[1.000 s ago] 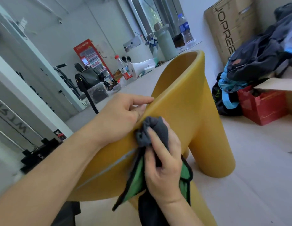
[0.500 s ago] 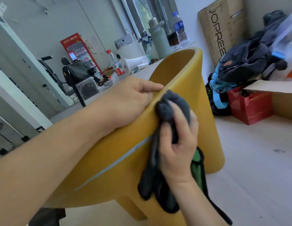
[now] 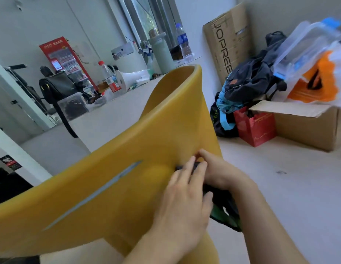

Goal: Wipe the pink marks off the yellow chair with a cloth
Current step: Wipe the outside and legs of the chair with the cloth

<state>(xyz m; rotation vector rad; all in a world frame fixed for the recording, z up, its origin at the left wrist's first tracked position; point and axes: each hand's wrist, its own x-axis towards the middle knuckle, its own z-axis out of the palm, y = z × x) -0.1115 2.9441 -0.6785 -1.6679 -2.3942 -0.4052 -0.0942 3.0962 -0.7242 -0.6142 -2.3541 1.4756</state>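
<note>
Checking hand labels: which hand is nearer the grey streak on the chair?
Left. The left hand rests on the chair right of the streak; the right hand, gripping the cloth, is farther right.

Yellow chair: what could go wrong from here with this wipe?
1. The yellow chair looks tipped, and the left hand only lies flat on it, so it may slide under pressure.
2. Both hands cover the spot where the right hand grips the cloth against the chair. No pink marks show, so leftovers could go unnoticed.
3. The cloth's loose green tail hangs below and might snag.
</note>
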